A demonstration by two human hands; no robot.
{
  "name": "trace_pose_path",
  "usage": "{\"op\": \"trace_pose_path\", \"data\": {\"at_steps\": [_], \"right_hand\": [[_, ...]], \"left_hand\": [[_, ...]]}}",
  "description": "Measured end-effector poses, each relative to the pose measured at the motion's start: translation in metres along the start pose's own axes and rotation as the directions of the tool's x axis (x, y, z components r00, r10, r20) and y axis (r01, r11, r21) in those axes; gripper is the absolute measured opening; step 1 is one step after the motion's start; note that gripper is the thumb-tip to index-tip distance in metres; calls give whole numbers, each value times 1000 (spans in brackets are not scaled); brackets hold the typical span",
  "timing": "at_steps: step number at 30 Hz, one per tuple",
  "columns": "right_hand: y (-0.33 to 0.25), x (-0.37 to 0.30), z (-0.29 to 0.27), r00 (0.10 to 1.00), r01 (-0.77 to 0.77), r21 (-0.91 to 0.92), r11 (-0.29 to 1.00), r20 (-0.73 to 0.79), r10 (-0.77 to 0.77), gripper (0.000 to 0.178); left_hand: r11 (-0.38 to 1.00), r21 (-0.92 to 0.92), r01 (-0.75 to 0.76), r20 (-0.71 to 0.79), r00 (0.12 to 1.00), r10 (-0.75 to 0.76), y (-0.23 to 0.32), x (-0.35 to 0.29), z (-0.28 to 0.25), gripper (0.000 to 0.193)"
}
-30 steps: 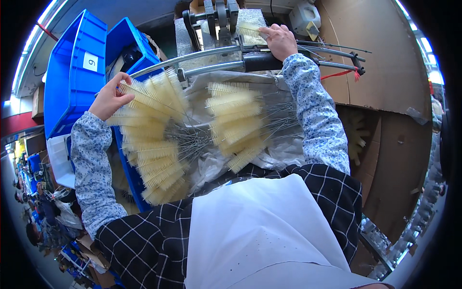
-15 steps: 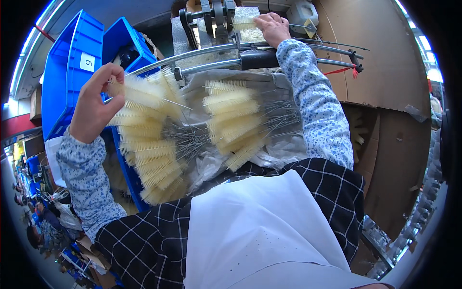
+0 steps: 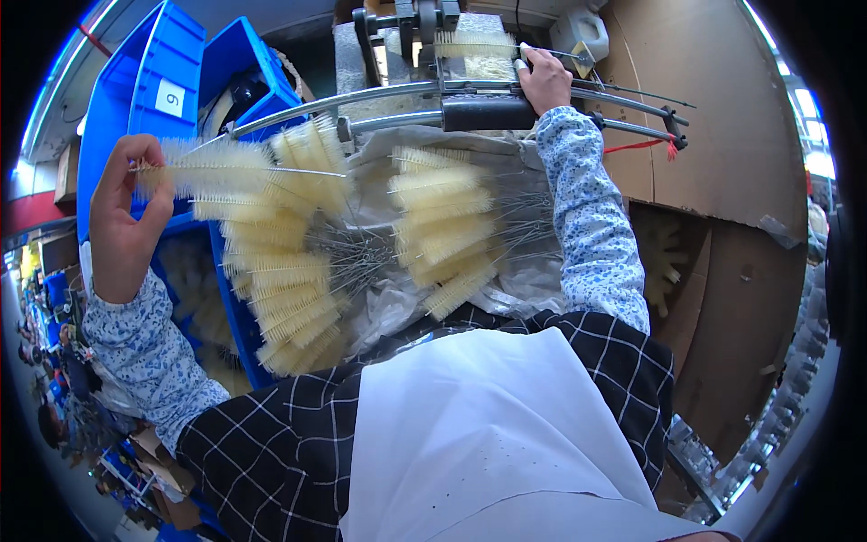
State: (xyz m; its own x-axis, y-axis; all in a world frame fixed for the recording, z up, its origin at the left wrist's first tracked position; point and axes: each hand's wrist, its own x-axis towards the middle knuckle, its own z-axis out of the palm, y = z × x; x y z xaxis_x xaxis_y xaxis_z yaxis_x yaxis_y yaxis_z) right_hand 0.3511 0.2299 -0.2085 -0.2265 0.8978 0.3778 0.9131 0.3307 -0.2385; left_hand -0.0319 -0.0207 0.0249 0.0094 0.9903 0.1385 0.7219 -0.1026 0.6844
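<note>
A cream bottle brush [image 3: 212,170] is pinched by its bristled end in my left hand [image 3: 131,212], its bare wire pointing right over a fanned pile of similar brushes [image 3: 284,262]. At the far side, my right hand [image 3: 546,83] has its fingers curled at the metal carriage of a bench machine [image 3: 424,27]; what they grip is hidden. Just left of those fingertips, another bottle brush [image 3: 474,43] lies level in the machine, its wire running to the right. A second pile of brushes [image 3: 442,221] lies mid-scene, wires to the right.
Blue bins [image 3: 153,99] stand at the far left, and a lower blue bin [image 3: 237,307] holds more brushes. Metal rails with a black roller [image 3: 488,113] cross in front of the machine. Cardboard [image 3: 713,117] walls the right side. A white jug [image 3: 578,34] stands behind.
My left hand has moved left and slightly down, drawing its brush along. My right hand has shifted right, off the bristles of the brush in the machine, whose bristles now show more.
</note>
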Motion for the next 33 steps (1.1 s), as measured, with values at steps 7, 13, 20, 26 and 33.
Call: {"op": "trace_pose_path", "data": {"at_steps": [7,13,20,26,33], "right_hand": [[-67,-3,3,997,-22,-8,1000,69,22,25],[-123,-4,13,992,-33,-38,999,118,38,22],[-107,-2,-6,970,-43,-38,998,238,51,20],[-13,-2,-7,999,5,-138,990,52,2,24],[55,35,-18,996,-50,55,997,70,47,29]], "left_hand": [[999,-35,-2,-12,1000,2,5,-4,-3,23],[999,-15,-51,-1,999,51,9,6,8,23],[993,42,-112,26,993,111,11,9,9,25],[997,-37,-70,-4,998,69,-10,2,-3,28],[975,-172,-138,-29,990,135,-13,11,0,29]]}}
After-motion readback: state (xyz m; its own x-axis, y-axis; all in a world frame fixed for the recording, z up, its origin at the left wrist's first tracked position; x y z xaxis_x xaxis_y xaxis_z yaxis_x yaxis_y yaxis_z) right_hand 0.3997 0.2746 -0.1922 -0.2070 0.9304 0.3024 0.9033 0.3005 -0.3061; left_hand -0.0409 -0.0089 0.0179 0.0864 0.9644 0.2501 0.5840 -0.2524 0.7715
